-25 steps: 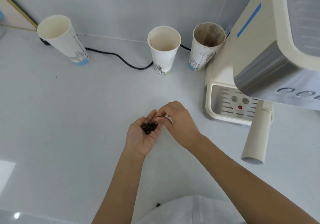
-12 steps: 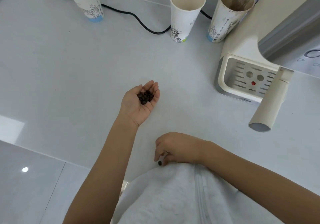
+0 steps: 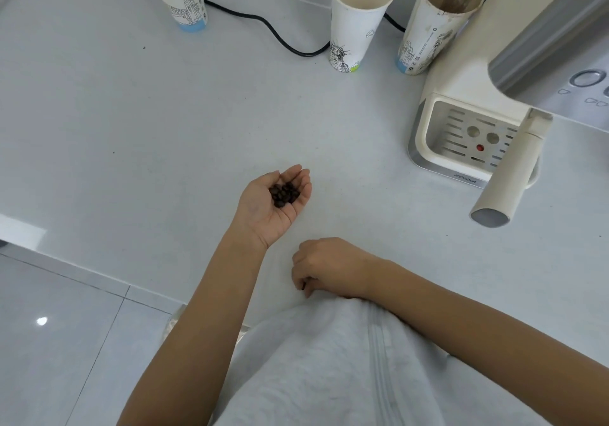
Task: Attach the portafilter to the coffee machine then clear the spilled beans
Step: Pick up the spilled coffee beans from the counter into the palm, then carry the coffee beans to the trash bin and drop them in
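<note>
Bare forearms; light grey top (image 3: 329, 369) w/ centre zip, prob. a hoodie.

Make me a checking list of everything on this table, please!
Surface: white counter, no loose beans seen.
Job's things: portafilter handle sticks out from the coffee machine; coffee beans heaped in the palm.
Clutter: three paper cups at the back, one stained inside.
Hands: left hand open, palm up; right hand curled at the counter edge, contents hidden.
Cables: black cord behind the cups.
Surroundings: tiled floor.
</note>
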